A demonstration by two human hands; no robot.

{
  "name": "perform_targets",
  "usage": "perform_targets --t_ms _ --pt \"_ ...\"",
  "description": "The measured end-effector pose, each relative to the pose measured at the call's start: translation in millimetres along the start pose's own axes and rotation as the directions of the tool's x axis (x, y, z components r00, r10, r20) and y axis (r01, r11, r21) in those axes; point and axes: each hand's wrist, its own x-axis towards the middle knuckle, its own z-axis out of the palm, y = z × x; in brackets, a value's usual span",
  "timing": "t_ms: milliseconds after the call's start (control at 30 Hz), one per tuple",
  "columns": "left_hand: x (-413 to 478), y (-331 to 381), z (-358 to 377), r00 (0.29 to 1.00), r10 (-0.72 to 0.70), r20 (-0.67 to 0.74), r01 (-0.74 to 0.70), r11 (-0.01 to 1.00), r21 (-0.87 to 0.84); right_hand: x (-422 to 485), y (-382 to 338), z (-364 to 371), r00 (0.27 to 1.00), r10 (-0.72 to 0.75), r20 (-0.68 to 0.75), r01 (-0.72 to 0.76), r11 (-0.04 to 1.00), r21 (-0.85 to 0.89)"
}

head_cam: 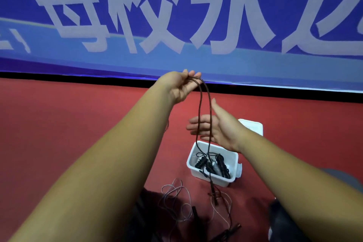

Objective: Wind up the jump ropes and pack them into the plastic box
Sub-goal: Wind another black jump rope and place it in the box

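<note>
Two strands of the brown jump rope [200,104] hang from my left grip [181,86], pinching its fold; my right grip [214,126], fingers straight, seems to touch them above the white plastic box [196,172].

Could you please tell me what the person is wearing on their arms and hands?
Nothing shows: the left forearm and right forearm are bare, with no sleeves in view. The left hand and right hand have no gloves, and I can see no watch, bracelet or ring.
</note>
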Motion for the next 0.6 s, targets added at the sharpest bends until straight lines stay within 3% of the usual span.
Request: perform_targets --t_ms 133,300,433,500,600 --pt "14.4 12.8 -13.3 0.996 0.050 -0.077 -0.054 0.997 -0.055 0.2 14.0 2.1 0.995 -0.087 -0.039 0.087 0.996 -0.009" --pt "32.2 12.5 -40.3 0.987 0.131 -0.094 -0.133 0.991 -0.013 0.9 18.9 2.1 0.988 -0.073 -0.135 0.045 0.978 -0.202" --pt "45.7 -4.6 -64.6 0.998 0.051 -0.049 -0.053 0.997 -0.052 0.8 7.5 6.1 0.981 -0.100 -0.168 0.072 0.983 -0.168" --pt "52.5 -17.6 -76.4 0.997 -0.033 -0.072 0.041 0.992 0.116 3.0 0.8 6.8 0.972 -0.121 -0.201 0.111 0.992 -0.057" --pt "52.8 -40.2 -87.3 0.981 -0.168 -0.100 0.194 0.890 0.412 9.5 -10.6 2.7 0.963 -0.116 -0.243 0.159 0.974 0.164"
